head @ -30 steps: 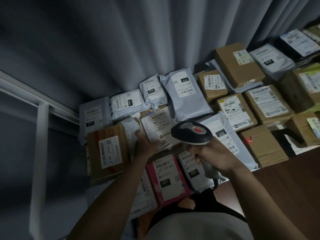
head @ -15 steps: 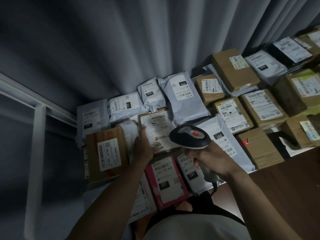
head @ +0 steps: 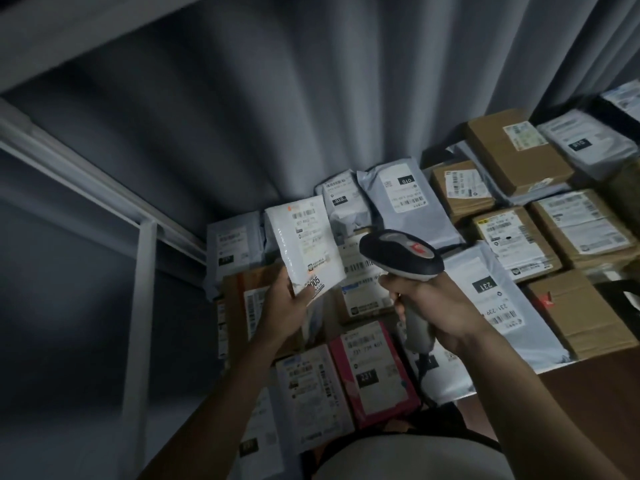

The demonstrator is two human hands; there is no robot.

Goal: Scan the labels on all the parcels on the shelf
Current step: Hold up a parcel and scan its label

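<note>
Your left hand pinches a white padded envelope by its lower corner, thumb on top, holding it clear of the pile and tilted with its label toward you. Probably tilted so the barcode near the top edge faces the scanner and shows no glare.

Your right hand is wrapped round the grip of the scanner. The head sits just right of the envelope, level with its middle, nose pointing left and away. Whether a finger is on the trigger, cannot tell. No scan beam is visible on the label.

The rest of the parcels lie label-up on the shelf, packed edge to edge against the grey curtain: grey mailer bags at the back, brown boxes to the right, a pink parcel nearest you. Flat and face-up suits scanning in place; the lifted one likely lay partly covered or at a bad angle.

Judgement: one parcel is mid-scan and many are left. To finish, swing the scanner nose onto the envelope's barcode. The one-corner grip is loose, so the envelope may sag or twist away from the beam.
</note>
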